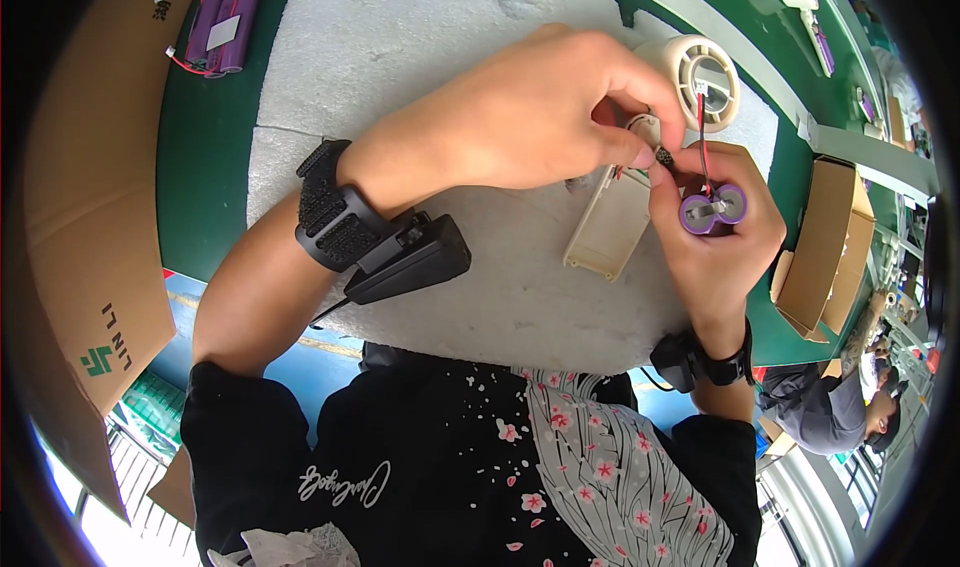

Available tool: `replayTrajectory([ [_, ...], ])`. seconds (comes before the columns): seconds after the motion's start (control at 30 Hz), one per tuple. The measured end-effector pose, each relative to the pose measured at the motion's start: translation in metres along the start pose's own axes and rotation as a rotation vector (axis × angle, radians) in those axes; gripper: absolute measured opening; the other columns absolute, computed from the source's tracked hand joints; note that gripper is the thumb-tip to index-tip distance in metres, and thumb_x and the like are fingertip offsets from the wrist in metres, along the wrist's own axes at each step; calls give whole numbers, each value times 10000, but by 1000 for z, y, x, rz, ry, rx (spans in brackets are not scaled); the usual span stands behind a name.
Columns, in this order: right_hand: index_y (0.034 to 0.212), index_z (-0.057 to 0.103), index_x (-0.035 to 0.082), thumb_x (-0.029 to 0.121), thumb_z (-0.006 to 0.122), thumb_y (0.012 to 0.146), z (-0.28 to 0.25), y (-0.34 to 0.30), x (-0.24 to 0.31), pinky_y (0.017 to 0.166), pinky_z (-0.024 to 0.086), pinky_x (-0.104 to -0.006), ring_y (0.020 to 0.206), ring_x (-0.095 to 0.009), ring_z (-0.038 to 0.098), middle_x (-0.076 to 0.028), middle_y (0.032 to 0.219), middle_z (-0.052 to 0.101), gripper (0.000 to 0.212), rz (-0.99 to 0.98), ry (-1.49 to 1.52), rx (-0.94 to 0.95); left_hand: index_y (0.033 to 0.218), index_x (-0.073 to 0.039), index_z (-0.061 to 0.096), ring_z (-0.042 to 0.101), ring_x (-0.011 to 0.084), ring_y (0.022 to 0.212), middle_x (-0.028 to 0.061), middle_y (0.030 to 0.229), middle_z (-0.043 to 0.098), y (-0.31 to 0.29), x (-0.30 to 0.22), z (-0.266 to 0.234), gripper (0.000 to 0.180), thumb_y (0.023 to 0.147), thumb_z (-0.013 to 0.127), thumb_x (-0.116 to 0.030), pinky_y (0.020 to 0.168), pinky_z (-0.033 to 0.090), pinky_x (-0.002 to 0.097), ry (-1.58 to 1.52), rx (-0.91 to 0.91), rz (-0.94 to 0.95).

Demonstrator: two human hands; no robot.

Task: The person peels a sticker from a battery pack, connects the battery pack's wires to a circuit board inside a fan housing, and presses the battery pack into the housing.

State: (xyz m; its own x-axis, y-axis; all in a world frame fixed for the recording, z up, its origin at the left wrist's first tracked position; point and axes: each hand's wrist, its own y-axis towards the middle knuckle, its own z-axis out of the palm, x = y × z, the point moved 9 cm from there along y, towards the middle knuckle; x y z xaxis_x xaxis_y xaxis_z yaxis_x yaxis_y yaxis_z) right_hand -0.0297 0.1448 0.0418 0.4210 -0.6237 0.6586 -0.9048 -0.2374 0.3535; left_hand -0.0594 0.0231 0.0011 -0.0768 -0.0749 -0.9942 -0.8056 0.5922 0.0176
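Observation:
A cream handheld fan lies on the foam, with its round head (734, 95) at the far right and its opened handle shell (605, 229) toward me. My right hand (728, 257) is closed around a purple two-cell battery pack (713, 210), whose metal-tabbed ends face up. Red and black wires (703, 137) run from a white plug at the fan head down to the pack. Reaching across from the left, my left hand (530, 112) pinches at a small dark piece (663, 155) above the handle, its fingertips meeting those of my right hand. What the left fingers grip is mostly hidden.
White foam sheets (400, 37) cover the green bench (205, 167). Another purple battery pack (225, 32) lies far left, beside a large cardboard box (90, 217). An open carton (825, 247) stands right. A second cream fan (800, 7) lies far right. Another person (830, 407) sits at right.

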Motion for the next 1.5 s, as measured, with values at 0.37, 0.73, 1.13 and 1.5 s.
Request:
replayTrajectory([
  [0.37, 914, 601, 14, -8, 775, 703, -4, 0, -18, 578, 436, -212, 655, -85, 562, -49, 779, 599, 274, 124, 177, 42, 1017, -82, 721, 647, 206, 852, 87, 948, 653, -3, -10, 6, 243, 800, 659, 9, 740, 522, 291, 307, 55, 43],
  [0.73, 902, 587, 23, 135, 636, 905, -11, 0, -47, 509, 279, -189, 592, -21, 393, 4, 716, 526, 122, 299, 531, 121, 1052, -71, 712, 635, 199, 890, 93, 1034, 629, -5, -10, 8, 318, 767, 632, 43, 776, 539, 289, 255, 62, -7],
  [1.13, 822, 646, -21, 66, 683, 849, -21, 12, -7, 485, 333, -223, 528, -82, 457, -38, 688, 558, 98, -145, 217, 88, 1048, -57, 712, 633, 150, 865, 77, 1012, 640, -5, -5, 9, 328, 765, 605, 70, 751, 524, 249, 77, -139, -74],
  [1.5, 862, 697, 30, 13, 718, 760, -11, 7, -1, 448, 391, -269, 506, -162, 512, -70, 674, 552, 105, -107, 70, 189, 1030, -57, 715, 649, 135, 817, 82, 961, 656, -7, -7, 6, 312, 756, 632, 67, 697, 531, 242, 167, -288, -28],
])
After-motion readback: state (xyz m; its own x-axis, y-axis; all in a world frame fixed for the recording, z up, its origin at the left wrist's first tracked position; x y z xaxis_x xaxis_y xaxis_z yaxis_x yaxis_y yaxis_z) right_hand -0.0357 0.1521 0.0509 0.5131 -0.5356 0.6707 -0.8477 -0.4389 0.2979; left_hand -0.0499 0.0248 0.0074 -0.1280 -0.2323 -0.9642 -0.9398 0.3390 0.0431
